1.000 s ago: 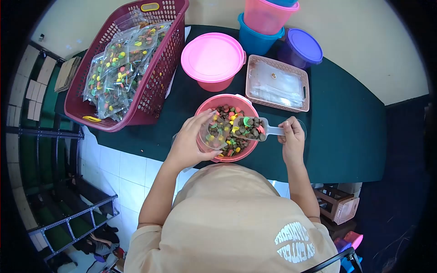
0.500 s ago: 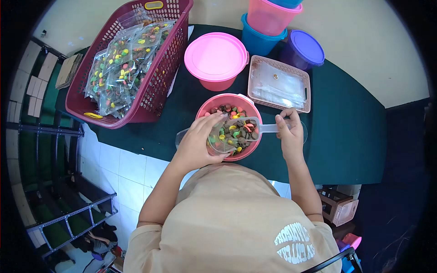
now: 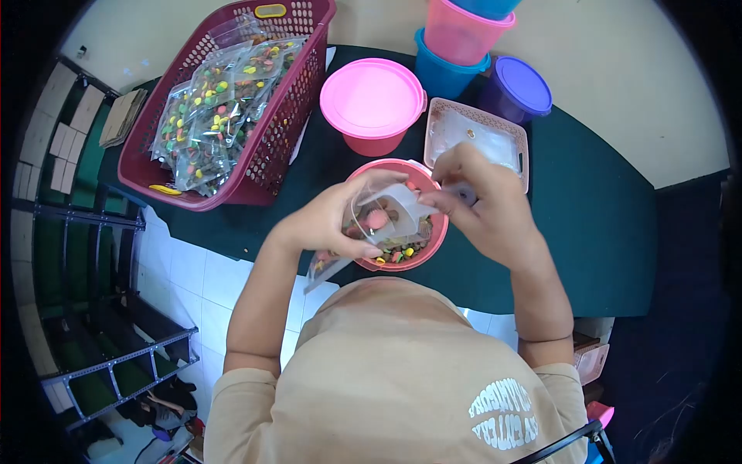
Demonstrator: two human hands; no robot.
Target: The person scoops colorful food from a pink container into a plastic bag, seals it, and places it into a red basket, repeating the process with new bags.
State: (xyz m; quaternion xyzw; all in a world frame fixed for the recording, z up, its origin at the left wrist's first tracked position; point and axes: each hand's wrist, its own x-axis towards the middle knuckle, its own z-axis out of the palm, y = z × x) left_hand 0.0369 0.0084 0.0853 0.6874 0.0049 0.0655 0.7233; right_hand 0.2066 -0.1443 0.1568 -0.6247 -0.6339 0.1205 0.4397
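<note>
My left hand (image 3: 328, 216) is wrapped round a clear plastic bag (image 3: 328, 267), which tilts over a pink tub (image 3: 442, 232) of colourful candies and has some candies low inside. With its fingers closed, my right hand (image 3: 483, 205) grips the handle of a translucent scoop (image 3: 406, 216). The scoop is tipped, its front end in the mouth of the bag, above the tub. Loose brown, yellow, green and pink candies (image 3: 398, 254) lie in the tub.
At the left is a maroon basket (image 3: 259, 151) of filled bags (image 3: 212, 116). Behind the tub stand a pink lidded tub (image 3: 372, 99), a tray (image 3: 527, 158) of flat clear bags (image 3: 487, 139), a purple-lidded tub (image 3: 524, 85) and stacked blue and pink tubs (image 3: 464, 35).
My right hand has moved left and up and tilted the scoop, whose candies have gone down into the bag. The bag in my left hand now hangs lower at the left.
</note>
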